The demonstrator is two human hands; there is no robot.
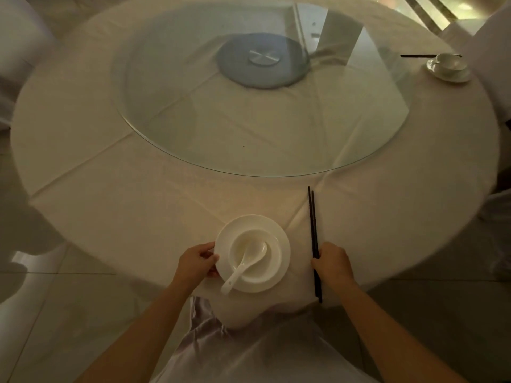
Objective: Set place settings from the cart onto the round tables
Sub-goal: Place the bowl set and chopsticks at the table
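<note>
bare tablecloth [132,205] left of plate [282,261], chopsticks [313,230] flanking right, glass turntable [249,150] beyond

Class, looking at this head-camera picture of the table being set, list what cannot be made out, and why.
- Head view: the far white cup and saucer setting is too small to show a spoon.
- Near ends of the black chopsticks are partly hidden by the right hand.
- The cart lies outside the frame.

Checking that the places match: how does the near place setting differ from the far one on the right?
The near setting has a hand at each side: the left hand on its plate, the right hand on its chopsticks; the far setting is untouched. A spoon shows in the near bowl; none is discernible in the far one. Near chopsticks lie beside the plate, far chopsticks behind it. Both have white dishes and dark chopsticks.
</note>
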